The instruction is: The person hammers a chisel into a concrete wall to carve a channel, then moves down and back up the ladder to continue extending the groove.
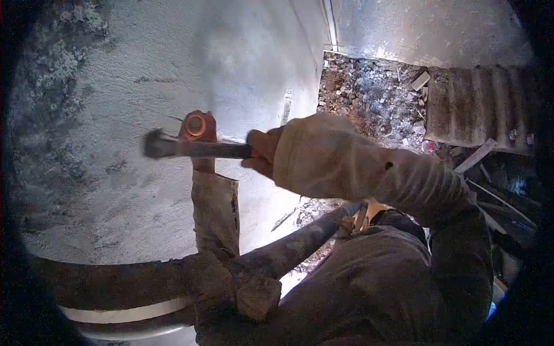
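Observation:
My right hand (265, 151), below a loose beige sleeve cuff, is closed around the dark handle of a hammer (222, 150). The hammer head is blurred and points left, in front of the pale wall. My left hand (209, 135) is closed around a tool with a round reddish end (196, 125), just above the hammer's shaft in view. Most of this tool and most of the left fingers are hidden. A worn, loose-edged sleeve (214, 207) covers the left forearm.
A rough plastered wall (133, 213) fills the left side. Rubble (375, 95) lies on the ground at the upper right, beside a corrugated sheet (479, 104). Loose wooden strips (476, 155) lie at the right. A dark thick pipe-like shape (294, 245) crosses below my hands.

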Demonstrator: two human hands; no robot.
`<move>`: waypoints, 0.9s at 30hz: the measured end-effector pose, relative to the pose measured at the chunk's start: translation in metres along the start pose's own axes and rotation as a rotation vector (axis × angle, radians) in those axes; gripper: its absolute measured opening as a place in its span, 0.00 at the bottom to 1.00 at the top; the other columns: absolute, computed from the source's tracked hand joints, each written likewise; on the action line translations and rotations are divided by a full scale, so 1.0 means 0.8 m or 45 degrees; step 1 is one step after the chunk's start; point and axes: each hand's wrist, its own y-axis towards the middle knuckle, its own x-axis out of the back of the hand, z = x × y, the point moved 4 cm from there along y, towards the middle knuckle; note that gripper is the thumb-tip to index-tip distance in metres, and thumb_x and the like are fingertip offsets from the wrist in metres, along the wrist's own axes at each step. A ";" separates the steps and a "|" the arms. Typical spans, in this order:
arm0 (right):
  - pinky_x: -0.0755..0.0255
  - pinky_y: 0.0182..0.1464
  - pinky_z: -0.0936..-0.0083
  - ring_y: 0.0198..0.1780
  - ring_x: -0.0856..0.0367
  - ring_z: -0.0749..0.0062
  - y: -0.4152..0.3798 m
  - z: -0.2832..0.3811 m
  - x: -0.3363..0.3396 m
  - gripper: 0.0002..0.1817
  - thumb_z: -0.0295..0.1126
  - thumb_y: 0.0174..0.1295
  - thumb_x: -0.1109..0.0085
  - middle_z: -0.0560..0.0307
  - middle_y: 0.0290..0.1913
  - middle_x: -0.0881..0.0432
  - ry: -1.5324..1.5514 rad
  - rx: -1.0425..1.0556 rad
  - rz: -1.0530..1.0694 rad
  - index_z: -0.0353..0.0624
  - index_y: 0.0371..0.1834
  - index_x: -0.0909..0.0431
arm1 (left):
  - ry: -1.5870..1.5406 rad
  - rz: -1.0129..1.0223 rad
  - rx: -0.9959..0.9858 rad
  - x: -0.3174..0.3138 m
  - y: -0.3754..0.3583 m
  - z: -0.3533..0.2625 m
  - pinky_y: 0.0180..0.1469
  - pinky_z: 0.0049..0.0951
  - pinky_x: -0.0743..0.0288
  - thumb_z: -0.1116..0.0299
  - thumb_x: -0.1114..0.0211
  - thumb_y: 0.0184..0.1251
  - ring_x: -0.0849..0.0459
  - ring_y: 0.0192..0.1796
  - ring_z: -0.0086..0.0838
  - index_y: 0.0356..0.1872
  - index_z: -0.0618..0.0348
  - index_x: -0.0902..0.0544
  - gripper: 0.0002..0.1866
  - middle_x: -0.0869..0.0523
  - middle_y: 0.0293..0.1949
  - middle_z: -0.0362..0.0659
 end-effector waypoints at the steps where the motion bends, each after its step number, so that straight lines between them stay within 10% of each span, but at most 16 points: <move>1: 0.34 0.10 0.80 0.10 0.31 0.76 0.000 0.003 -0.002 0.17 0.47 0.70 0.59 0.62 0.12 0.29 -0.087 0.032 -0.025 0.44 0.34 0.31 | -0.148 0.044 0.038 0.007 -0.002 0.010 0.43 0.27 0.28 0.64 0.41 0.65 0.28 0.31 0.23 0.34 0.57 0.27 0.08 0.25 0.30 0.35; 4: 0.34 0.10 0.77 0.10 0.30 0.75 -0.001 0.045 0.053 0.17 0.47 0.70 0.59 0.61 0.11 0.30 0.052 0.139 -0.523 0.45 0.33 0.31 | -0.436 0.136 0.091 0.025 0.000 0.034 0.41 0.29 0.27 0.60 0.43 0.66 0.25 0.30 0.26 0.33 0.58 0.26 0.11 0.23 0.29 0.35; 8: 0.37 0.07 0.72 0.08 0.32 0.75 -0.006 -0.006 -0.024 0.19 0.48 0.70 0.61 0.61 0.09 0.31 -0.227 0.077 -0.201 0.43 0.35 0.31 | -1.694 -0.121 0.551 0.013 -0.008 0.035 0.62 0.39 0.37 0.63 0.44 0.62 0.24 0.43 0.31 0.37 0.60 0.24 0.11 0.22 0.34 0.43; 11: 0.37 0.07 0.74 0.08 0.32 0.75 -0.008 -0.011 0.006 0.19 0.48 0.70 0.61 0.60 0.10 0.31 -0.075 -0.219 0.052 0.41 0.38 0.31 | -1.259 -0.123 0.464 0.017 -0.008 0.037 0.62 0.41 0.35 0.65 0.46 0.61 0.22 0.46 0.34 0.41 0.61 0.23 0.12 0.20 0.41 0.45; 13: 0.36 0.09 0.74 0.08 0.32 0.75 -0.013 0.016 0.035 0.18 0.46 0.70 0.58 0.60 0.10 0.32 -0.187 -0.192 -0.012 0.40 0.38 0.32 | -0.595 -0.045 0.209 0.023 -0.015 0.031 0.49 0.25 0.26 0.78 0.47 0.64 0.21 0.46 0.26 0.46 0.66 0.23 0.11 0.19 0.42 0.42; 15: 0.38 0.08 0.75 0.07 0.35 0.76 -0.006 0.032 0.054 0.17 0.45 0.70 0.58 0.61 0.09 0.33 0.113 0.003 -0.445 0.41 0.37 0.32 | -0.739 -0.001 0.253 0.022 -0.012 0.050 0.50 0.27 0.26 0.73 0.47 0.66 0.22 0.47 0.27 0.48 0.65 0.24 0.12 0.19 0.43 0.42; 16: 0.39 0.08 0.76 0.07 0.35 0.76 -0.006 0.028 0.045 0.17 0.45 0.70 0.59 0.62 0.09 0.33 0.126 -0.126 -0.140 0.41 0.37 0.33 | -1.519 0.055 0.459 0.018 -0.007 0.059 0.54 0.31 0.28 0.66 0.47 0.67 0.21 0.46 0.29 0.47 0.64 0.24 0.14 0.19 0.43 0.42; 19: 0.40 0.08 0.76 0.07 0.36 0.76 0.001 0.004 -0.007 0.16 0.45 0.70 0.59 0.61 0.10 0.33 -0.240 0.001 -0.127 0.42 0.37 0.33 | -1.725 -0.081 0.582 0.015 -0.007 0.038 0.56 0.40 0.29 0.61 0.44 0.61 0.21 0.44 0.36 0.41 0.59 0.23 0.13 0.20 0.40 0.45; 25: 0.41 0.06 0.75 0.07 0.37 0.77 -0.002 0.031 0.052 0.18 0.45 0.71 0.61 0.62 0.08 0.36 0.113 0.037 -0.422 0.40 0.33 0.34 | 0.016 0.136 0.100 0.025 -0.007 0.020 0.53 0.32 0.27 0.62 0.41 0.64 0.21 0.44 0.25 0.42 0.59 0.23 0.12 0.19 0.40 0.42; 27: 0.44 0.05 0.76 0.06 0.38 0.77 -0.010 0.016 -0.001 0.18 0.45 0.71 0.61 0.62 0.08 0.37 -0.530 0.221 -0.240 0.41 0.32 0.34 | -1.844 -0.006 0.517 0.007 -0.005 0.023 0.48 0.26 0.26 0.73 0.38 0.60 0.21 0.40 0.22 0.38 0.59 0.23 0.07 0.19 0.36 0.41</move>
